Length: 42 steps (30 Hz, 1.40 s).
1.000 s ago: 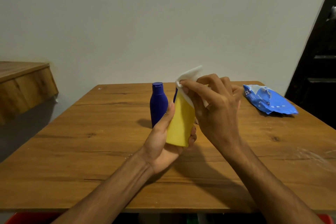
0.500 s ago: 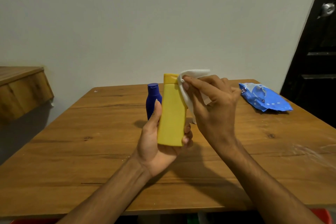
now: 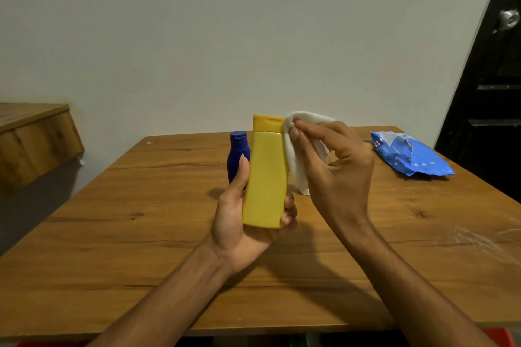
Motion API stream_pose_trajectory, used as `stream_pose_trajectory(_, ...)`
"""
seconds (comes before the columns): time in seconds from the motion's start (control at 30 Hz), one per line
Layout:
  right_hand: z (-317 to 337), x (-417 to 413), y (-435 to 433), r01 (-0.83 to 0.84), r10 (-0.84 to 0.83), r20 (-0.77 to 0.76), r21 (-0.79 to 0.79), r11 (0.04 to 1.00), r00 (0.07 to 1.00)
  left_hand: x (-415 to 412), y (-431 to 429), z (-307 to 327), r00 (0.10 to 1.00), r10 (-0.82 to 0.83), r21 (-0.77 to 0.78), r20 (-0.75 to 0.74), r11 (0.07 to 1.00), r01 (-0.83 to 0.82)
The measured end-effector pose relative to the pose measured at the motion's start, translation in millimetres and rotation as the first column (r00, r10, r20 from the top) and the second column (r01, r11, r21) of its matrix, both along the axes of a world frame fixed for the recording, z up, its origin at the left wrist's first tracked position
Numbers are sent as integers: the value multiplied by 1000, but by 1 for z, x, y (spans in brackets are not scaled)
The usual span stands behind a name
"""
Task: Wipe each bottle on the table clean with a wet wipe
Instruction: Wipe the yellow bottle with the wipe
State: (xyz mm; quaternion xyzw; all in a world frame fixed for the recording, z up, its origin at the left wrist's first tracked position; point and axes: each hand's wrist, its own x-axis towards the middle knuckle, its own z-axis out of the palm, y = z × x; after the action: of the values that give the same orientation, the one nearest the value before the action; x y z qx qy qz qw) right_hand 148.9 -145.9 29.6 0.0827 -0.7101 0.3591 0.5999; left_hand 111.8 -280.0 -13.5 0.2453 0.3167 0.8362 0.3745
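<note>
Your left hand [image 3: 239,234] is gripping the plain yellow bottle [image 3: 265,177], right hand [image 3: 344,175] pinching a wipe [image 3: 293,160]; blue bottle [image 3: 236,149] at eleven o'clock is half hiding.

The held bottle [image 3: 265,177] stands upright above the middle of the table [image 3: 127,248], lifted off its surface by the left hand [image 3: 239,231], which grips its lower part from below and from the left. Just behind it and to its left, the standing bottle [image 3: 236,153] rests on the table toward the far edge, partly hidden by the left thumb. To the right of the held bottle, the right hand [image 3: 338,175] pinches the wipe [image 3: 297,172] against the right side of the bottle's cap. The pack of wipes [image 3: 411,158] lies near the far right corner. A ledge [image 3: 33,138] sits beyond the table's left edge, and a door [image 3: 496,110] stands beyond the far right corner.
</note>
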Motion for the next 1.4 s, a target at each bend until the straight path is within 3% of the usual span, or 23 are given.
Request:
stream_pose_trajectory(0.23, 1, 1, 4, 80, -88, 47, 151, 985, 995, -1, 0, 0, 1000, 8, -40, 7, 999, -8)
stream_pose_trajectory(0.37, 2, 5, 2, 164, -200, 80, 325, 931, 976, -1, -1, -1, 1000, 9, -62, 10, 998, -9)
stream_pose_trajectory(0.5, 5, 7, 3, 212, -243, 57, 324, 922, 968, -1, 1, 0, 999, 38, -60, 4, 997, -38)
stream_pose_trajectory(0.67, -2, 7, -15, 100, -134, 35, 489, 866, 990, -2, 1, -2, 993, 105, -58, 50, 993, -102)
stream_pose_trajectory(0.83, 6, 4, -7, 255, -270, -22, 406, 877, 963, 1, 3, 1, 993, 111, -82, 38, 991, -107)
stream_pose_trajectory(0.97, 0, 6, -15, 119, -151, 26, 488, 865, 988, 0, 3, 0, 990, 127, -72, 65, 990, -122)
stream_pose_trajectory(1.17, -1, 6, -5, 217, -257, 48, 397, 892, 965, 2, 5, -2, 993, 119, -123, -11, 985, -119)
stream_pose_trajectory(1.3, -6, 6, -9, 37, -90, 103, 432, 901, 991, 0, 3, -1, 989, 151, -97, -3, 984, -151)
stream_pose_trajectory(1.4, -3, 7, -5, 140, -181, 68, 400, 906, 981, 4, 5, -1, 987, 161, -89, -16, 983, -161)
